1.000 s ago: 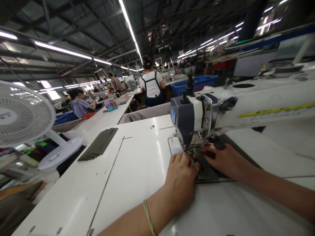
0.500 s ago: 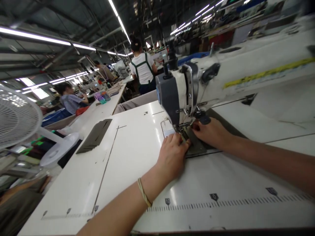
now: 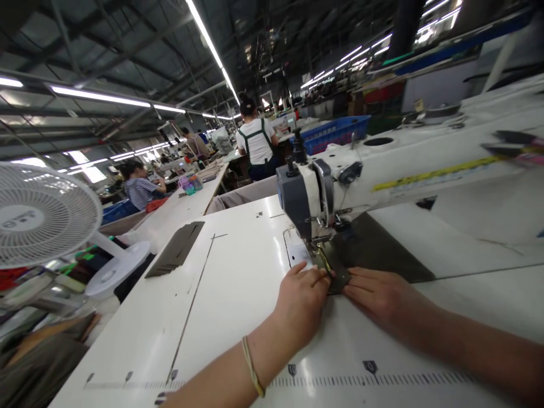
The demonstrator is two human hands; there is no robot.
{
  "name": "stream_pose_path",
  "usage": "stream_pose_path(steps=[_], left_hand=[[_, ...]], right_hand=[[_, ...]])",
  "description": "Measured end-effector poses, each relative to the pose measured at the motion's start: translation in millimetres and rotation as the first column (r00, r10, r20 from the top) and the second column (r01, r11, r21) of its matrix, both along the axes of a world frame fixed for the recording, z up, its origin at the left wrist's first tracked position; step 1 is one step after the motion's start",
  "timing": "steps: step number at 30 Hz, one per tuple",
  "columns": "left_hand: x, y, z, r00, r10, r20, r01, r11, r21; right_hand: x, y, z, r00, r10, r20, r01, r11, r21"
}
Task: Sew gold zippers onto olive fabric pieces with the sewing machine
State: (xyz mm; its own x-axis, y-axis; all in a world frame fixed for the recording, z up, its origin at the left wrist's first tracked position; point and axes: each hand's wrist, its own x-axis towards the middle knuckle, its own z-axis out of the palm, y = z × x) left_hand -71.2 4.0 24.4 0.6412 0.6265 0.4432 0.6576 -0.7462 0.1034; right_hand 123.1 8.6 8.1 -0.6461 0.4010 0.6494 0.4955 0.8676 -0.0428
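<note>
Under the needle end of a white and grey sewing machine [image 3: 306, 198] lies a dark olive fabric piece [image 3: 378, 249]. A narrow gold strip [image 3: 325, 258], like zipper teeth, runs along it below the presser foot. My left hand [image 3: 300, 303], a band round its wrist, is closed with bent fingers at the fabric's left front edge, just before the metal needle plate [image 3: 296, 254]. Fingers stretched, my right hand [image 3: 386, 297] rests flat on the fabric's front corner, right of the strip. Fingertips of the left hand partly cover the strip's near end.
A stack of olive fabric pieces [image 3: 175, 249] lies on the white table [image 3: 225, 317] at left. Beyond the left edge stands a white fan [image 3: 46, 215]. A blue crate [image 3: 335, 136] sits behind the machine. A co-worker [image 3: 257, 141] faces away farther back.
My right hand has moved from beside the presser foot toward the front edge, its fingers now stretched out. More fabric shows behind it. The whole view has shifted slightly.
</note>
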Motion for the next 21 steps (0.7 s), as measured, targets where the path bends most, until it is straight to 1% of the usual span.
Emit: stream_pose_path(steps=[2, 5, 10, 13, 17, 21], left_hand=[[-0.5, 1.6, 0.5, 0.999, -0.008, -0.031, 0.009, 0.999, 0.040], [-1.9, 5.5, 0.3, 1.000, -0.015, -0.027, 0.018, 0.996, 0.087], [-2.2, 13.6, 0.2, 1.000, -0.026, -0.010, 0.027, 0.994, 0.106], [-1.9, 18.7, 1.4, 1.000, -0.018, -0.018, 0.020, 0.994, 0.105], [-2.0, 27.4, 3.1, 0.998, 0.020, -0.060, -0.015, 0.996, 0.083], [-1.1, 37.5, 3.4, 0.995, 0.034, -0.092, -0.030, 0.998, 0.054]], right_hand=[[0.3, 1.1, -1.0, 1.000, 0.007, -0.008, -0.007, 1.000, -0.008], [0.8, 4.0, -1.3, 1.000, 0.018, -0.007, -0.019, 0.999, -0.026], [0.9, 14.6, -2.1, 0.999, 0.035, -0.023, -0.036, 0.999, -0.030], [0.1, 22.3, -1.9, 0.998, 0.040, -0.042, -0.041, 0.999, -0.023], [-2.8, 32.1, -0.1, 0.997, 0.046, -0.058, -0.046, 0.999, 0.003], [-6.4, 39.6, -0.9, 0.997, 0.005, -0.076, -0.003, 1.000, 0.027]])
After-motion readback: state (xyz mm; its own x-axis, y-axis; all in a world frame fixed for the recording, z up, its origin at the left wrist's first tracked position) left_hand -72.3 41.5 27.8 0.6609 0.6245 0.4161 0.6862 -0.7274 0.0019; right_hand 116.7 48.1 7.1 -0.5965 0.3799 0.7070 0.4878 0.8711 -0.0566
